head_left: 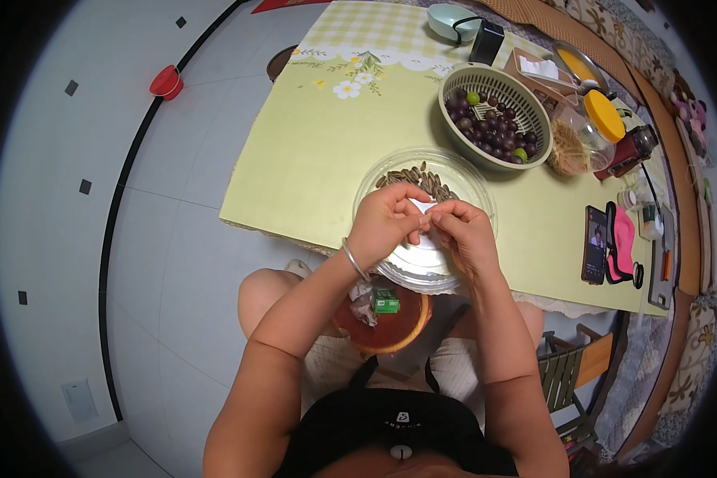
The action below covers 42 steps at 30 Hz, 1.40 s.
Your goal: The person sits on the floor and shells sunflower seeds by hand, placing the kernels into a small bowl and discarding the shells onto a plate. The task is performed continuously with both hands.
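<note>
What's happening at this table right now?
A seated person's left hand and right hand meet at the fingertips over a clear round tray. Anything pinched between them is too small to tell. Striped seeds lie toward the tray's far side. Beyond it stands a basket of grapes, dark with a few green.

In the middle of the frame we see a tray (pixel 424 261) of clear plastic, very glossy, and in it seeds (pixel 410 176) with dry, matt shells. To the upper right, the colander (pixel 526 103) looks like hard plastic, rather matt. The table (pixel 295 159) appears smooth, with only weak shine. Near the centre, we notice a bracelet (pixel 353 261) of shiny metal; at right, the phone (pixel 594 247) has a glossy screen.
</note>
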Tool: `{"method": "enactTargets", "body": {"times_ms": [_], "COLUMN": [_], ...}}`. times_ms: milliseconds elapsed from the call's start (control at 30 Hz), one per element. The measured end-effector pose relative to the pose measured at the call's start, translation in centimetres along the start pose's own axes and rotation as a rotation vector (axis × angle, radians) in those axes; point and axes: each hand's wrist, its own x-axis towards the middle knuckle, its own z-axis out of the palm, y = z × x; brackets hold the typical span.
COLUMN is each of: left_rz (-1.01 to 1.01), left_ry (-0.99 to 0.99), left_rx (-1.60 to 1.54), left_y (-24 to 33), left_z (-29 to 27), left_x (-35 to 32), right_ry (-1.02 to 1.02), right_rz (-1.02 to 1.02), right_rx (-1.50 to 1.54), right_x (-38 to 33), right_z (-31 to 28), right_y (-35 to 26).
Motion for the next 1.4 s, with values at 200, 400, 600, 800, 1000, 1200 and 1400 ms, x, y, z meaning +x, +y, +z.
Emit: {"method": "enactTargets", "body": {"times_ms": [200,400,600,800,1000,1200,1400], "left_rz": [-0.132,0.096,0.218,0.273,0.384,0.414,0.577], "left_ry": [-0.11,0.059,0.072,0.118,0.017,0.276,0.242], "left_rx": [-0.276,0.133,0.297,0.516,0.877,0.91,1.281], "left_y": [-0.8,-0.7,-0.3,-0.2,-1.1,-0.4,-2.1], "left_z": [-0.8,1.1,1.2,0.1,-0.8,-1.9,-1.8], "left_x": [0.5,-0.3,-0.7,0.0,0.4,1.2,2.2], "right_ry": [-0.043,0.018,0.022,0.018,-0.096,-0.169,-0.168], "right_rz": [0.063,-0.004,-0.018,-0.075,-0.15,-0.111,-0.066], "right_rx": [0.063,0.013,-0.087,0.123,0.374,0.466,0.509], "right_x": [0.3,0.2,0.0,0.6,0.7,1.2,1.2], "right_z": [-0.7,-0.3,-0.1,-1.2,-2.3,-3.1,-2.9], "right_y": [0.4,0.8,0.4,0.0,-1.7,-0.9,-0.7]}}
